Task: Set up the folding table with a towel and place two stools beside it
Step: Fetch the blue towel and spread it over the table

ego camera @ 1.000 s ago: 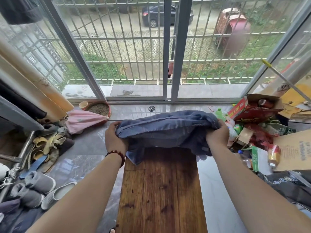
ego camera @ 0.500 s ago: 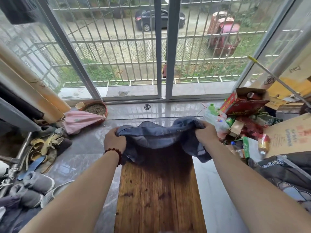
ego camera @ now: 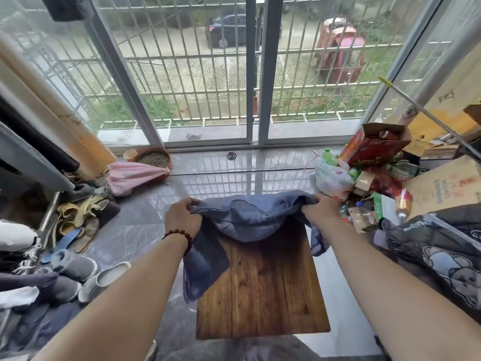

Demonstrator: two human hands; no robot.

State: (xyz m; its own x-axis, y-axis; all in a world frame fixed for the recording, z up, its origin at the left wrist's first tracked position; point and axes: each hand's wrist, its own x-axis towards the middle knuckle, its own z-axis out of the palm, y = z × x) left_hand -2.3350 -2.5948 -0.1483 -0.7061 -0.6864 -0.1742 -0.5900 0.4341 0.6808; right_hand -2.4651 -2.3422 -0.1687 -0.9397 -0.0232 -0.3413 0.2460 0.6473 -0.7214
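The person's left hand (ego camera: 182,220) and right hand (ego camera: 316,208) are each pinching a top corner of the blue towel (ego camera: 250,217), both grips closed tight on the cloth. The towel is sagging between them over the far end of the wooden counter (ego camera: 263,290), its left edge draping past the counter's side. A bead bracelet (ego camera: 179,234) is sitting on the left wrist.
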